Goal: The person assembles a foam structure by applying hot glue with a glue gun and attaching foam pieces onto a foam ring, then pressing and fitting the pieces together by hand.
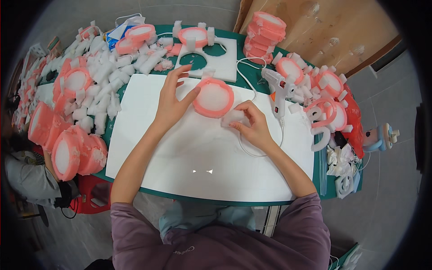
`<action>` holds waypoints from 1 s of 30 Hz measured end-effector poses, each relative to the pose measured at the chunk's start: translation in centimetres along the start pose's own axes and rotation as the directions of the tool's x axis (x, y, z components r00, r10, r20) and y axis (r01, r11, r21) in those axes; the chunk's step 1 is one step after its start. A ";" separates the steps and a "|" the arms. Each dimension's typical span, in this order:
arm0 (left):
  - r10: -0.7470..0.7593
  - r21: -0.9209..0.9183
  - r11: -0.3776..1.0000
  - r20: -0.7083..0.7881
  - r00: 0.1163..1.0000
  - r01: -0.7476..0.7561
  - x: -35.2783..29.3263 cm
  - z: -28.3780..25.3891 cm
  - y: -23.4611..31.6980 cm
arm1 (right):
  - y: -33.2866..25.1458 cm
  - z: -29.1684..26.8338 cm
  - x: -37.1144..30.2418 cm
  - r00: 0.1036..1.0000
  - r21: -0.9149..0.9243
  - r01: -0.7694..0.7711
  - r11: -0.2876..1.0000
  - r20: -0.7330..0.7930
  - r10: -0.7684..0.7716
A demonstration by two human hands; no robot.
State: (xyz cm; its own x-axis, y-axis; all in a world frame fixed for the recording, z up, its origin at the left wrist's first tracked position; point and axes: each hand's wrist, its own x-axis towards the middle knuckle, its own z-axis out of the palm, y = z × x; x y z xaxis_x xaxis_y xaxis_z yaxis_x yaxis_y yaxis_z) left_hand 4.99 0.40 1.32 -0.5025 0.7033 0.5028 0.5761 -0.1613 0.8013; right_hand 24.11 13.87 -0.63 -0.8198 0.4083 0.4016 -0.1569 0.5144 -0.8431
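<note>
A round foam piece with a pink rim and white centre [213,97] lies on the white board [193,153]. A small white foam block [208,73] shows at its far edge. My left hand [174,99] is at the left of the disc, fingers spread and thumb tip at or just over the pink rim; whether it touches, I cannot tell. My right hand [254,125] pinches a white foam block [233,118] between thumb and fingers, close to the disc's near right edge.
A white glue gun [280,92] with its cord stands right of the board. Behind lies a white foam sheet with round holes [227,67]. White foam chunks [96,99] heap at the left, pink discs [67,153] nearer. A pink stack [264,38] stands at the back. Another person's sleeve [31,180] shows at left.
</note>
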 end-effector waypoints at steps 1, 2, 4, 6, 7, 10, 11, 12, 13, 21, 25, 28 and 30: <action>-0.088 0.019 0.996 -0.034 0.996 0.089 0.1 0.2 -0.5 | 0.1 -0.1 0.0 0.998 -0.119 0.044 0.992 0.039 -0.040; -0.089 0.018 0.996 -0.037 0.995 0.090 0.1 0.5 -1.3 | -0.1 -0.1 -0.1 0.998 -0.120 0.045 0.992 0.042 -0.040; -0.111 0.125 0.986 -0.004 0.994 0.111 -0.1 1.0 -2.8 | -0.7 0.1 -0.1 0.997 -0.229 0.041 0.973 0.069 -0.026; -0.132 0.204 0.972 0.048 0.990 0.120 -0.5 1.5 -3.5 | -0.7 0.3 -0.1 0.997 -0.241 0.064 0.968 0.061 -0.051; -0.156 0.282 0.952 0.103 0.982 0.121 -0.6 1.8 -3.6 | -0.7 0.3 -0.2 0.996 -0.256 0.084 0.963 0.049 -0.074; -0.238 0.333 0.930 0.219 0.946 0.157 -0.8 2.1 -3.5 | -0.3 0.8 -0.4 0.997 -0.250 0.073 0.965 0.000 -0.075; -0.238 0.330 0.931 0.218 0.947 0.158 -0.8 2.0 -3.5 | -0.2 0.8 -0.4 0.997 -0.253 0.073 0.965 0.002 -0.075; -0.231 0.358 0.925 0.257 0.938 0.130 -0.8 1.9 -3.5 | -0.1 0.9 -0.4 0.996 -0.252 0.089 0.964 -0.001 -0.092; -0.226 0.385 0.918 0.296 0.928 0.101 -0.8 1.7 -3.4 | 0.0 0.9 -0.3 0.994 -0.251 0.105 0.962 -0.004 -0.109; -0.178 0.424 0.905 0.286 0.941 0.043 -1.0 1.5 -3.3 | -0.2 0.9 -0.4 0.971 -0.425 0.227 0.876 0.029 -0.237; -0.189 0.409 0.911 0.318 0.929 0.046 -0.8 1.2 -2.8 | -0.1 0.8 -0.3 0.957 -0.452 0.278 0.848 0.048 -0.288; -0.201 0.410 0.911 0.355 0.913 0.042 -0.8 1.0 -2.0 | 0.0 0.7 -0.5 0.927 -0.455 0.369 0.810 0.117 -0.356; -0.220 0.406 0.912 0.365 0.905 0.058 -0.6 0.8 -1.6 | 0.0 0.7 -0.5 0.927 -0.455 0.370 0.810 0.122 -0.355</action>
State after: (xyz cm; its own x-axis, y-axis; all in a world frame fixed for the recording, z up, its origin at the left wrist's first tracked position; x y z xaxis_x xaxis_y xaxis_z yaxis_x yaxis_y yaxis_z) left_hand 4.85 0.77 -0.53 -0.3463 0.9243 0.1608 0.7582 0.1748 0.6281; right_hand 24.18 13.16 -1.13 -0.7712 0.1039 0.6281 -0.1799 0.9108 -0.3715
